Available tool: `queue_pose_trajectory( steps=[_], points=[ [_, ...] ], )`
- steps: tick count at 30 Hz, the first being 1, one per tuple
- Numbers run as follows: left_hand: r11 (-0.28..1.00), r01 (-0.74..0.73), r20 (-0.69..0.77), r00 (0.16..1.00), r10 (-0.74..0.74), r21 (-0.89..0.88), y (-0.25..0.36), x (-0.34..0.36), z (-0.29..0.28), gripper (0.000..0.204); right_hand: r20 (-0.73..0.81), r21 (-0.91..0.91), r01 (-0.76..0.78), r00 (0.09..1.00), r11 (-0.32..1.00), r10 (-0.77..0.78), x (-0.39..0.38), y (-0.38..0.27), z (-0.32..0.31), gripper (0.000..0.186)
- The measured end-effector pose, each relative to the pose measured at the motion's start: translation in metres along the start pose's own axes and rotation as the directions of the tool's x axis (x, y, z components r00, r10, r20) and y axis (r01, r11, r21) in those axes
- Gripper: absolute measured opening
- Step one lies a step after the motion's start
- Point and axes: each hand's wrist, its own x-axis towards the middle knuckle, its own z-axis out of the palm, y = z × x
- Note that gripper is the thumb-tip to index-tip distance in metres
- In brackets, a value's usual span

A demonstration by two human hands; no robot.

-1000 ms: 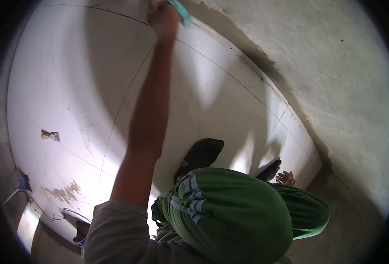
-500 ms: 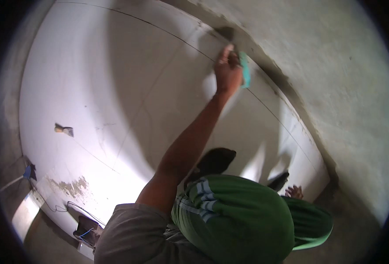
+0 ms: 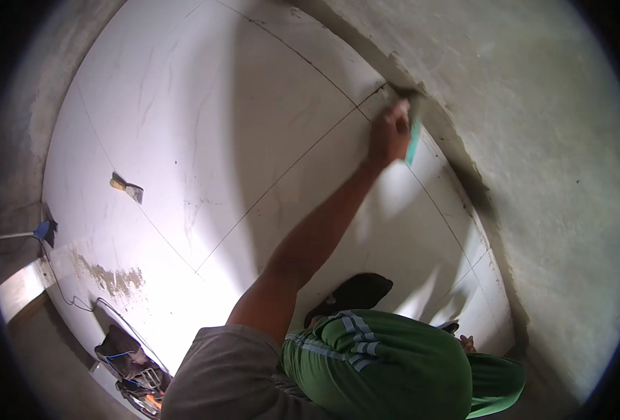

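My left hand [image 3: 391,133] is closed round a flat turquoise tool [image 3: 413,143] whose exact kind I cannot make out. The arm reaches far forward to the floor's edge, where the pale tiles [image 3: 303,105] meet the foot of the wall. Motion blurs the fingers, and the hand hides most of the tool. Beyond my green-trousered knee, near the tiles at the right, a small part of my right hand [image 3: 467,344] shows. Its fingers look apart with nothing in them, and the knee covers the rest.
A putty knife [image 3: 127,187] lies on the tiles at the left. Farther left is a blue broom head [image 3: 44,231] on a pale pole. A dark bag [image 3: 122,353] with tools and a cable stands lower left. The bare grey wall [image 3: 534,140] bounds the right; my black shoe [image 3: 355,292] is below.
My left hand has moved a little to the right and nearer along the wall's foot, with the turquoise tool. The view has shifted, and less of my right hand shows.
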Motion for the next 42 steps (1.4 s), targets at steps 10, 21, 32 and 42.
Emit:
queue_pose_trajectory(
  steps=[10, 21, 32, 42],
  points=[
    [0.999, 0.053, -0.473, 0.880, -0.045, 0.003, -0.066, 0.195, -0.127, 0.033, -0.049, -0.077, -0.034, 0.998, 0.996, 0.030, -0.009, -0.022, 0.055, 0.081],
    [0.996, -0.004, -0.377, 0.926, -0.032, -0.094, -0.035, 0.106, -0.091, 0.037, -0.051, -0.099, -0.064, 0.997, 0.993, 0.059, -0.012, -0.026, 0.064, 0.083],
    [0.866, 0.083, -0.275, 0.959, 0.065, 0.493, -0.072, 0.267, -0.171, 0.029, -0.055, -0.077, -0.092, 0.995, 0.993, 0.087, -0.029, -0.013, 0.053, 0.085],
    [0.990, 0.011, -0.205, 0.978, -0.039, -0.138, 0.018, -0.005, 0.028, 0.047, -0.030, -0.109, -0.088, 0.996, 0.990, 0.085, -0.048, -0.014, 0.037, 0.087]
  ],
)
